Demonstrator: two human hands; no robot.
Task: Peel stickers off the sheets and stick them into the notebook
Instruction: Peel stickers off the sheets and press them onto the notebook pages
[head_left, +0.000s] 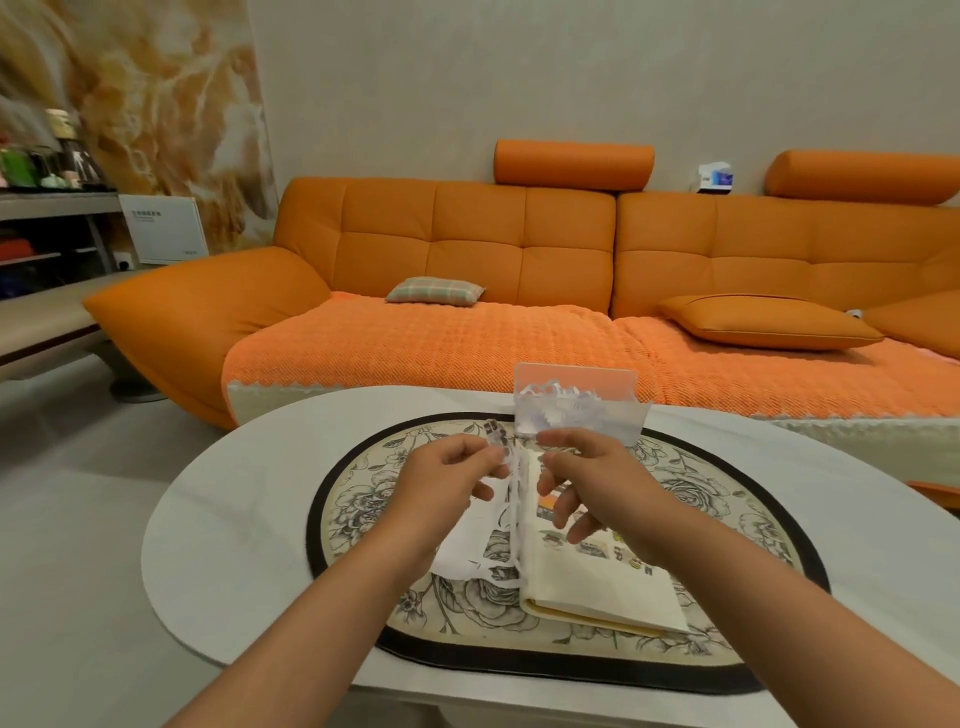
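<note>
An open cream notebook (597, 577) lies on the floral mat, with several small colourful stickers on its right page. A white sticker sheet (470, 545), cut through with holes, hangs above the mat to the left of the notebook. My left hand (441, 483) pinches the sheet's upper part between thumb and fingers. My right hand (587, 478) is close beside it, thumb and forefinger pinching at the sheet's top edge, the other fingers spread. The sticker itself is too blurred to make out.
A round floral mat (363, 499) with a black rim covers the middle of the white oval table (234, 519). A clear box (576, 405) of paper scraps stands at the table's far edge. An orange sofa (519, 270) runs behind the table.
</note>
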